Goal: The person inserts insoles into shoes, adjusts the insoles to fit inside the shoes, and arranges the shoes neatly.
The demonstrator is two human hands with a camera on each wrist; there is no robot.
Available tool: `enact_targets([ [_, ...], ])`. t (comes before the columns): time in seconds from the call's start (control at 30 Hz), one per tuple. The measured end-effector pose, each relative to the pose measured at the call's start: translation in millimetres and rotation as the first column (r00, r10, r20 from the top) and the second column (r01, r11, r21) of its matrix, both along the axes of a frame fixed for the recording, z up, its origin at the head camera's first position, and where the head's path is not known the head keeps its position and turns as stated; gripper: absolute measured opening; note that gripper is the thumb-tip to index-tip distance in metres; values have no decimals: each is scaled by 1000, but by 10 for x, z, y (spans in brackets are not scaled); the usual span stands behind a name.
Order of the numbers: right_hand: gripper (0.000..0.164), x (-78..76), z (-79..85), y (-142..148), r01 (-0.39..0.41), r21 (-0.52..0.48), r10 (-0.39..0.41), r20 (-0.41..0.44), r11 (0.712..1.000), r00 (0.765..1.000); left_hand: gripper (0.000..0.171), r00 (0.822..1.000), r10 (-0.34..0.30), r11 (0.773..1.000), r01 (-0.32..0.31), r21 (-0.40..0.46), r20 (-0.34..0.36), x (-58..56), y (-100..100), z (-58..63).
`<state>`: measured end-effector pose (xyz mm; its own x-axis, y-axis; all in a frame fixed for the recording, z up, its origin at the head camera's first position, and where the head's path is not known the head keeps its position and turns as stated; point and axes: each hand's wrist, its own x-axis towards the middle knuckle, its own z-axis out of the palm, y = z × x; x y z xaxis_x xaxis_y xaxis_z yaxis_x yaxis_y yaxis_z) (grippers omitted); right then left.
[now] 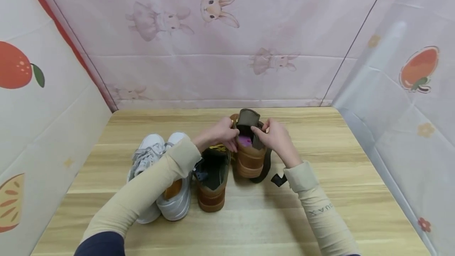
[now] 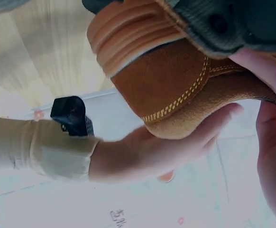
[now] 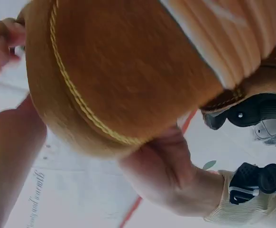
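Note:
Both hands are at a brown leather shoe point(image 1: 250, 161) with a raised dark tongue point(image 1: 249, 117) and a purple patch inside point(image 1: 245, 140). At the left edge of its opening, my left hand point(image 1: 224, 131) grips the collar, thumb over the rim and fingers outside. My right hand point(image 1: 276, 137) pinches the right side of the collar between thumb and fingers. The wrist views show the shoe's stitched heel point(image 2: 166, 78) close up, partly covering the hands. Left of it stands the matching brown shoe point(image 1: 211, 198) with yellow laces, partly behind my left hand.
A pair of white sneakers point(image 1: 177, 206) stands at the left, partly under my left forearm. A dark curved item point(image 1: 264, 169) lies against the held shoe's right side, mostly hidden. A small black wrist camera point(image 1: 279, 179) shows by the right cuff. Printed cloth walls point(image 1: 213, 78) enclose the wooden tabletop point(image 1: 341, 192).

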<state>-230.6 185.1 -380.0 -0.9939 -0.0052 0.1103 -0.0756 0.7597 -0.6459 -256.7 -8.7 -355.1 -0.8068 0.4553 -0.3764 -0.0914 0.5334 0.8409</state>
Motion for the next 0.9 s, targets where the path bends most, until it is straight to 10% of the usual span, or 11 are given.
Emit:
enact_targets([
  [0.23, 44, -3, -243, 295, -66, -349, 54, -44, 935, 998, 26, 999, 14, 998, -11, 65, -43, 193, -68, 98],
  [0.47, 16, -34, -622, 447, -59, -18, 57, -66, 998, 996, 24, 998, 49, 983, -42, 181, -30, 553, -148, 249],
  [0.63, 35, 86, -808, 314, -71, 174, 81, -49, 982, 996, 19, 992, 40, 990, -23, 141, -122, 853, -167, 260],
  [0.77, 40, 212, -892, 128, 29, 177, -8, -120, 984, 993, 20, 978, 34, 993, -10, 117, -204, 1061, -168, 206],
  [0.9, 51, 325, -720, -133, 257, 16, -257, 137, 966, 957, 22, 960, 33, 996, -8, 92, -276, 1221, -153, 110],
])
